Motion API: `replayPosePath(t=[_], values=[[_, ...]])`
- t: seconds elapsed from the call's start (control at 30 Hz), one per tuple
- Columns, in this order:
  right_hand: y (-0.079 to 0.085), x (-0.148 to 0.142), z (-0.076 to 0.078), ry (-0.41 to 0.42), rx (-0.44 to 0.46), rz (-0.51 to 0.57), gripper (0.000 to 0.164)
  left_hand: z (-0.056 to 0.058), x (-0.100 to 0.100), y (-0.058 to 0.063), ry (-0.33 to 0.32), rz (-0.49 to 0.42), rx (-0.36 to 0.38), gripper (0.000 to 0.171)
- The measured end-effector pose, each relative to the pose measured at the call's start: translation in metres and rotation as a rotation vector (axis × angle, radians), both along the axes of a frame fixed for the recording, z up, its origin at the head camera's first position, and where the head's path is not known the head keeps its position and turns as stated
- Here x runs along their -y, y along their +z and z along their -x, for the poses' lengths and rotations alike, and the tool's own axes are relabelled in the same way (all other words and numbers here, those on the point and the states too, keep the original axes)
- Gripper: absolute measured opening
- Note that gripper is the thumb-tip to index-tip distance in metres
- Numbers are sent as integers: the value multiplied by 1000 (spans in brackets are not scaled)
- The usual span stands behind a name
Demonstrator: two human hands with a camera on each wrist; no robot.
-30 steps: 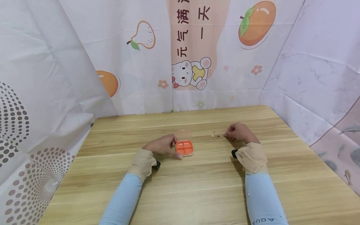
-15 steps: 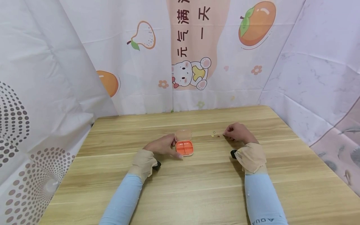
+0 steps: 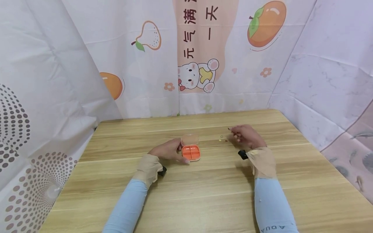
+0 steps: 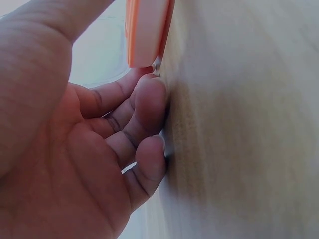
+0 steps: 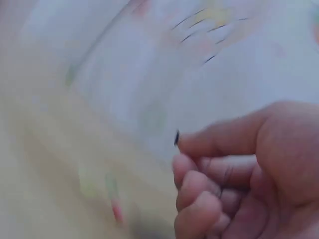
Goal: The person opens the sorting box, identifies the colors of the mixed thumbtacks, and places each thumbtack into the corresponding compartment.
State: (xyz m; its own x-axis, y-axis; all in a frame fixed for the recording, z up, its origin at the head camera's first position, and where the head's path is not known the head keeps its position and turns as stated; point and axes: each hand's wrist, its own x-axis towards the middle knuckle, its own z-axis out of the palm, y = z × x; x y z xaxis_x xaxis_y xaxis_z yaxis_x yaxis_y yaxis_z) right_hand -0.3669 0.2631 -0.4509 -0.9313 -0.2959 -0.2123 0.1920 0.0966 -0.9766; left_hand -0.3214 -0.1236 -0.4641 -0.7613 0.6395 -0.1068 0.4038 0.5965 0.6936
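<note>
An orange pill box (image 3: 191, 153) with several compartments stands on the table, its clear lid (image 3: 189, 139) laid open on the far side. My left hand (image 3: 167, 151) holds the box at its left side, thumb along the near edge and fingers by the lid. In the left wrist view, the box's side (image 4: 149, 35) shows above the curled fingers. My right hand (image 3: 247, 134), raised off the table, pinches a tiny dark piece (image 5: 177, 138) between thumb and forefinger; its kind is too small to tell.
Between the box and my right hand lie a small ring-like piece (image 3: 221, 136), a yellowish piece (image 3: 220, 140) and a reddish piece (image 3: 226, 141). A printed curtain (image 3: 145, 81) hangs behind the wooden table (image 3: 192, 200).
My right hand has lifted off the table with the tiny dark piece and turned, so the piece now shows beyond its fingertips. The left hand and box have stayed in place.
</note>
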Motion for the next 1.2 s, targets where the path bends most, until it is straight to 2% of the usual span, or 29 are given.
replayPosePath(t=[0.07,0.13,0.17,0.23,0.3,0.37,0.5,0.6,0.67,0.73,0.8,0.87,0.93,1.0,1.03,1.1,1.2], values=[[0,0,1,58,151,387,27,0,0,0,-1,-2,4,58],[-4,-3,6,197,311,769,36,0,-1,0,-1,2,6,58],[-7,-4,8,278,396,934,41,-1,-1,0,0,3,8,57],[-15,-6,11,432,542,1191,44,-2,-1,1,2,7,8,57],[-22,-7,13,515,625,1335,41,-3,-1,2,5,12,9,57],[-26,-7,13,537,665,1415,33,-4,-1,3,2,8,13,57],[-27,-4,14,581,656,1449,27,-2,0,1,0,6,9,57],[-23,-3,15,615,586,1385,33,1,1,0,4,1,5,58],[-18,-2,14,610,527,1315,38,1,1,0,8,6,2,59],[-12,-1,12,565,457,1225,40,1,1,0,7,4,4,58],[-5,-1,9,474,348,1097,39,1,0,1,3,4,10,58],[2,-1,4,322,204,889,36,2,0,0,-2,5,14,57],[9,0,0,164,61,588,31,2,0,0,-6,3,16,56],[16,1,-4,51,-38,254,24,2,0,0,-6,1,12,56],[19,2,-5,23,-78,102,21,2,0,0,-6,2,10,57],[25,6,-7,19,-155,-144,20,2,0,0,-6,5,5,57],[33,12,-10,52,-257,-366,26,2,0,0,-17,-4,5,55]])
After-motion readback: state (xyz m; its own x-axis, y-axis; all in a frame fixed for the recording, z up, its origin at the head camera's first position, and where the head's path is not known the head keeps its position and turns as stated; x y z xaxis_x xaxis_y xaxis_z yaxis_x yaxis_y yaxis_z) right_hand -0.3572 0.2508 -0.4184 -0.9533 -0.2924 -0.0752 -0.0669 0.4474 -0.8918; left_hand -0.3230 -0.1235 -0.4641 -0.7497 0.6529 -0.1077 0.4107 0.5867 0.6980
